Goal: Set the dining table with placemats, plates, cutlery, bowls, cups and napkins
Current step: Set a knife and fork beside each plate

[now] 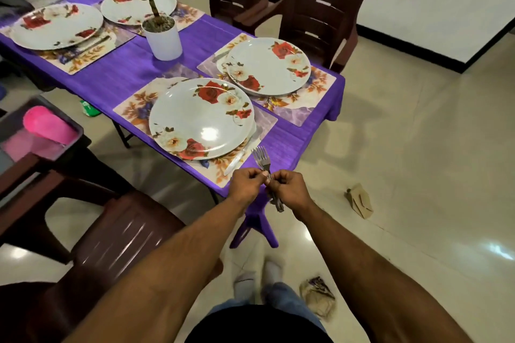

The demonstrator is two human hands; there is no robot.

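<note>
Both hands are meeting just off the near corner of the bench, and I am watching them work a bundle of forks (264,170). My left hand (249,183) is pinching the fork necks with its fingers closed together, while my right hand (288,186) is wrapped shut around the handles, which are sticking out below it. The tines are pointing up toward the nearest plate (201,117).

That nearest plate is lying on a floral placemat (131,108), with a knife (242,154) tucked along its edge closest to the forks. Beyond the nearest plate, a second plate (268,65) is sitting on its own placemat (320,83). Further off from the nearest plate, past a white plant pot (164,39), two more plates (57,25) (131,7) are lying on mats. The purple cloth (117,75) is covering the bench under all of it.

Left of the nearest plate, off the bench, a pink cup (48,124) is lying on its side in a dark tray (79,131).
</note>
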